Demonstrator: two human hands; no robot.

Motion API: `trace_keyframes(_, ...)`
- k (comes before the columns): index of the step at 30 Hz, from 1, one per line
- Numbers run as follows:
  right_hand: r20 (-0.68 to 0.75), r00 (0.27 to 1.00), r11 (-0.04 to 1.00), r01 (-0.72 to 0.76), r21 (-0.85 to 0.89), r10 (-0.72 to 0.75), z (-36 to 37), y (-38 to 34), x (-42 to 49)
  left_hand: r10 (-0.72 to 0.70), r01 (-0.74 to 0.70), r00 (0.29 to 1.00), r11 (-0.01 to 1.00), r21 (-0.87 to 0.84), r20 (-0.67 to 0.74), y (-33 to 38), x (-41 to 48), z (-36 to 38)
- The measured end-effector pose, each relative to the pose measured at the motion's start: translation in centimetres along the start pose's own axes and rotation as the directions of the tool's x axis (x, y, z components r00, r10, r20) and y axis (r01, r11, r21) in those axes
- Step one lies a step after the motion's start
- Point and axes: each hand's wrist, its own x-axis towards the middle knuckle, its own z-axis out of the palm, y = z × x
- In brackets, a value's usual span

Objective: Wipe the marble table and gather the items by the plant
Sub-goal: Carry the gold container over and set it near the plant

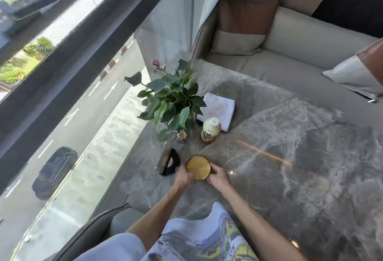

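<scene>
Both hands, left (185,176) and right (218,178), grip closed round gold-lidded tin (199,167); black holder (169,162) just beside, toppling risked if tin pushed leftward.

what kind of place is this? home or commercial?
Likely a cafe or lounge booth, upper floor: marble table beside a floor-to-ceiling window over a street, cushioned bench seating, toothpick holder by the plant.

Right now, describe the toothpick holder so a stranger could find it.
Start at the potted plant by the window. At its foot on the marble table stands the toothpick holder, left of the bottle. It alone is small, clear glass, bristling with sticks.
</scene>
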Motion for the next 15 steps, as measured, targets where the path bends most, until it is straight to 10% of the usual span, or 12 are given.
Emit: trace_keyframes(15, 0.008, 0.998, 0.995, -0.059, 0.077, 0.059, 1.1, 0.7, 3.0, 0.003, -0.003, 0.997, 1.0, -0.003, 0.082, 1.3, 1.7, -1.4)
